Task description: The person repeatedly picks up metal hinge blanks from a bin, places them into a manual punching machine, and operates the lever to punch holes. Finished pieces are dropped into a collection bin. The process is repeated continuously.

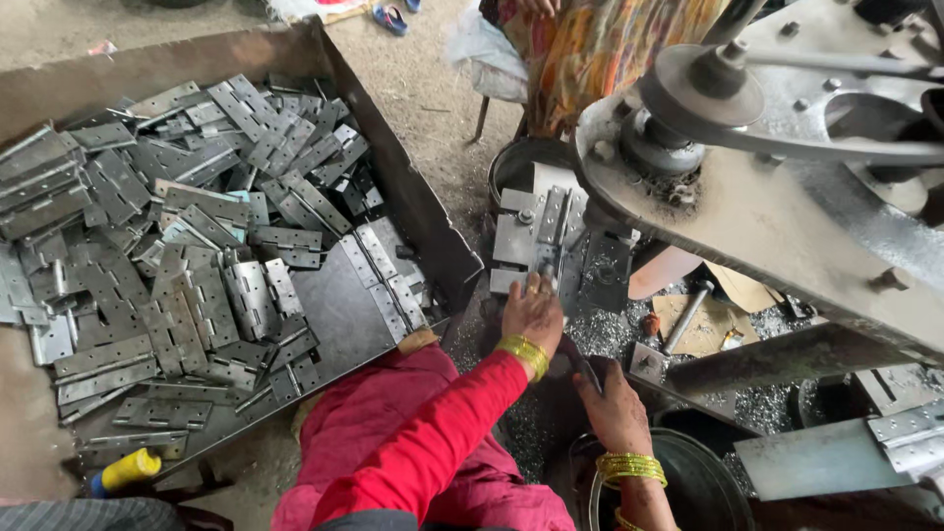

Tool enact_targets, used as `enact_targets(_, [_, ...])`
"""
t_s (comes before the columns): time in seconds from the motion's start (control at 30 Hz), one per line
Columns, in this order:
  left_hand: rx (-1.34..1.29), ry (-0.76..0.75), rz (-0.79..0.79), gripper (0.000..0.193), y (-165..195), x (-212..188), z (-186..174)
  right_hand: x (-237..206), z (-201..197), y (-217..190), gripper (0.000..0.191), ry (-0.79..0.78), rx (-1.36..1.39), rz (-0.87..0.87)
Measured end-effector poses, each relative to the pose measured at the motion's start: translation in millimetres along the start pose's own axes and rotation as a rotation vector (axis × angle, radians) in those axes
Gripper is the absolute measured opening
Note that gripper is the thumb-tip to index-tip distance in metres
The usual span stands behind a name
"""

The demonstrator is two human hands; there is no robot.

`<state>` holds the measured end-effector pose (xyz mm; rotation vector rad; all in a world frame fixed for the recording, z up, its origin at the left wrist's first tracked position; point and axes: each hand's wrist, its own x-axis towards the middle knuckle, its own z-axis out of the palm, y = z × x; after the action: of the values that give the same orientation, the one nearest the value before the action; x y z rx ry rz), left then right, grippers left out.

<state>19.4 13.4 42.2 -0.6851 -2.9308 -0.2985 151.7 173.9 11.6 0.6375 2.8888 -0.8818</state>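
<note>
Left: tray [413, 211] piled w/ hinges. Left hand [532, 313] presses a hinge [551, 236] flat on the jig under the press [777, 187]; fingers could get crushed. Right hand [612, 401] clamped on a lever [582, 366], near.

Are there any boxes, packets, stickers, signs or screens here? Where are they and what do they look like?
No stickers, signs or screens show.
Torn brown cardboard pieces: flat on the floor under the grey metal machine, amid metal shavings.
White plastic bag: crumpled, top middle, beside a person's orange patterned cloth.
Big open dark metal tray: left, heaped with grey metal hinges.
</note>
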Motion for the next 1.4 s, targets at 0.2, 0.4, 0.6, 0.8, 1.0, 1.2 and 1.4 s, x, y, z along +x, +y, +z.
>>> enact_targets(0.2, [0.158, -0.040, 0.017, 0.041, -5, 14, 8, -30, 102, 65, 0.059, 0.008, 0.034, 0.160])
enact_targets(0.4, [0.216, -0.054, 0.081, 0.025, -8, 32, 15, 2, 67, 63, 0.055, -0.051, -0.161, 0.117])
enact_targets(0.6, [1.585, -0.098, 0.510, 0.024, -9, 52, 57, -11, 67, 42, 0.053, -0.062, -0.131, 0.150])
enact_targets(0.8, [2.918, -0.072, 0.334, 0.037, -19, 76, 98, -14, 56, 40, 0.051, -0.034, -0.142, 0.100])
enact_targets(1.0, [2.915, -0.105, 0.655, 0.026, -15, 95, 95, -8, 49, 37, 0.053, -0.068, -0.189, 0.115])
enact_targets(1.2, [3.025, -0.057, 0.297, 0.024, -25, 108, 82, -25, 60, 35, 0.054, -0.019, -0.114, 0.117])
enact_targets(1.4, [3.105, -0.151, 0.328, 0.018, -35, 105, 78, -3, 26, 22, 0.055, -0.096, -0.317, 0.089])
